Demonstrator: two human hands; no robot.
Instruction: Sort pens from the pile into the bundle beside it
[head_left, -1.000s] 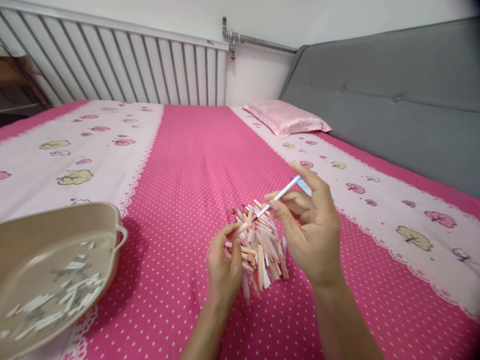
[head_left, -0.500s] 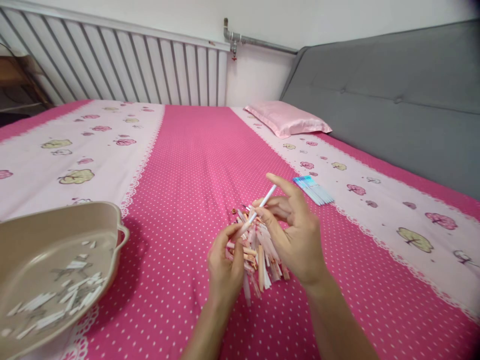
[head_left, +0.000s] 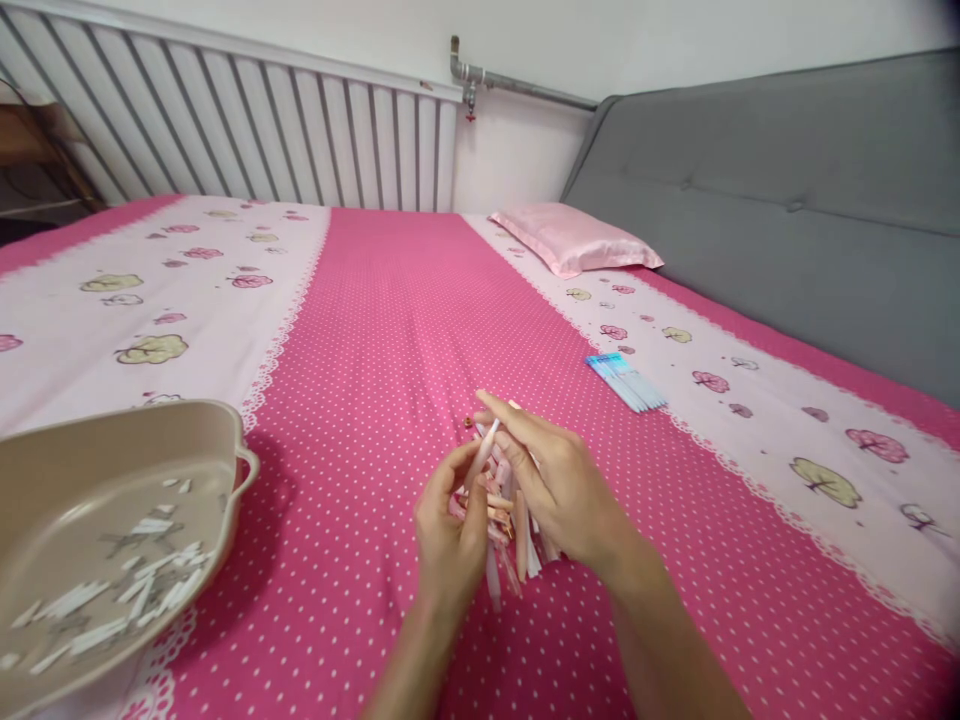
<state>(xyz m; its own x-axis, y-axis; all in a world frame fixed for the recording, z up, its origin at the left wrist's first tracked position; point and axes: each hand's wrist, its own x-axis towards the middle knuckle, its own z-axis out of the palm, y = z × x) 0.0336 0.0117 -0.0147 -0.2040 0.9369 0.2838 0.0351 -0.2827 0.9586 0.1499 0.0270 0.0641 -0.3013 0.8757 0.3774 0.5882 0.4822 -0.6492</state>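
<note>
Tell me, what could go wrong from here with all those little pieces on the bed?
The left hand holds a pale tube with a white stick at its upper end; a slip might drop either into the loose pile. The right hand, close by, could brush pieces of that pile aside. A small brownish piece at the pile's far edge might roll off and get lost.

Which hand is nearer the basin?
Left. The left hand is right of the basin, not touching it; the right hand is farther right, beyond the left.
</note>
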